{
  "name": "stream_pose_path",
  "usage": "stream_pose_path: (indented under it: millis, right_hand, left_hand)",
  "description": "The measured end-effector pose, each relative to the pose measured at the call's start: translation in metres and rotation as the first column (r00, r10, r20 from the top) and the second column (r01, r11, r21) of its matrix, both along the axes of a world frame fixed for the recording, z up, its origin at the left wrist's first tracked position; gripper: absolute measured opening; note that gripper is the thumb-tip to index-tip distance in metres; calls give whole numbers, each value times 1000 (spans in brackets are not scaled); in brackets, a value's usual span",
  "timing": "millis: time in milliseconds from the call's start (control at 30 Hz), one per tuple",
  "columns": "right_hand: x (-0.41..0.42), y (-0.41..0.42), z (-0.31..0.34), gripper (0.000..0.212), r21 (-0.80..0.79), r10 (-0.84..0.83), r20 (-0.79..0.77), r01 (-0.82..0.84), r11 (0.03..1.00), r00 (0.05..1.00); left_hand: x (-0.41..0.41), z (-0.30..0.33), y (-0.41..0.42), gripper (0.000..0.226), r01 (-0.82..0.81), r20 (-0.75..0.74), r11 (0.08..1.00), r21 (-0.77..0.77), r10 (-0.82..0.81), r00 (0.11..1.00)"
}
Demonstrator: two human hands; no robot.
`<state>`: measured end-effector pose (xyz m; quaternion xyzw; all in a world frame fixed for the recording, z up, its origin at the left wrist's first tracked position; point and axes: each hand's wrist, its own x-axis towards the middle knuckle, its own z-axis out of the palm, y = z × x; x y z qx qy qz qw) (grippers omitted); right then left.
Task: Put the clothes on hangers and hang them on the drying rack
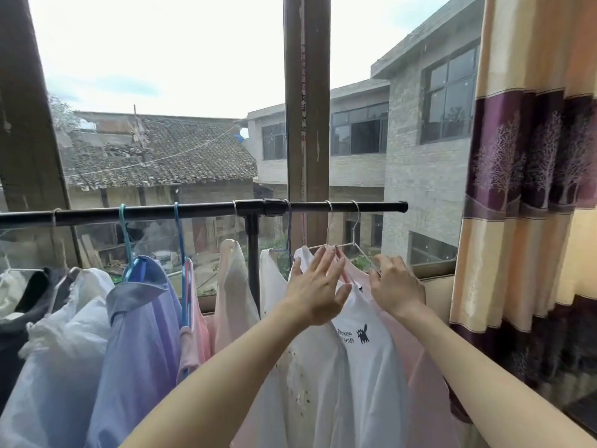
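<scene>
Up at the window, a black drying rack (pixel 200 211) runs from nine o'clock towards three o'clock, carrying a row of garments on hangers. Both arms reach in from six o'clock. The left hand (pixel 315 294) lies flat with straight, spread fingers against the neck of a white T-shirt (pixel 361 367) with a small black print, which hangs on a thin metal hanger (pixel 329 236) hooked over the rail; it curls round nothing. The right hand (pixel 395 291), at about four o'clock from the rail's end, has its fingers bent over the shoulder of a pink garment (pixel 420 360) hanging just behind the T-shirt, and whether they truly pinch the cloth or only rest on it cannot be told. A second metal hanger (pixel 355 221) hooks over the rail just right of the first. Towards eight o'clock hang a blue shirt (pixel 142 318) on a teal hanger (pixel 126 237), a pale white garment (pixel 64 334) and a dark garment (pixel 19 318) at the far left. Between them and the T-shirt hang a cream garment (pixel 232 286) and another white garment (pixel 271 286). A striped purple and cream curtain (pixel 529 156) falls at three o'clock
</scene>
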<state>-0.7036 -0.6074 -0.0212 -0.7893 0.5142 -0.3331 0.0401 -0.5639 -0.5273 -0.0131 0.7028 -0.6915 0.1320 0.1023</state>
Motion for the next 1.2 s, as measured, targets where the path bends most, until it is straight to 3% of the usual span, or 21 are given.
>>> stream_pose_path:
  millis: [100,533,1000,1067,1133,1167,1200]
  right_hand:
    - [-12,-8,-5,35,156,-9,-68,19,987,998]
    - [-29,-19,-4,37,95,-156,-19,157,983,988]
    - [-28,-15,5,37,208,-168,-34,171,963,985]
    - [-23,-3,25,42,172,-103,65,90,981,993]
    - [-22,24,56,39,19,52,325,-62,998,944]
    - [-26,45,76,35,-71,176,476,-162,984,862]
    - [-31,67,91,30,-182,327,613,-275,944,719]
  left_hand:
    - [-14,-5,-13,59,26,-3,998,49,-26,1000]
    - [-15,-13,-23,59,28,-20,999,30,-27,999]
    - [-11,-15,-22,60,0,2,999,43,0,1000]
    - [-11,-16,-22,60,10,-14,999,37,-9,1000]
    - [-11,-17,-22,60,22,-30,1000,9,-22,999]
    - [-12,-17,-21,60,25,-28,1000,-16,-26,999]
    - [-12,-16,-20,59,34,-10,998,-43,-35,999]
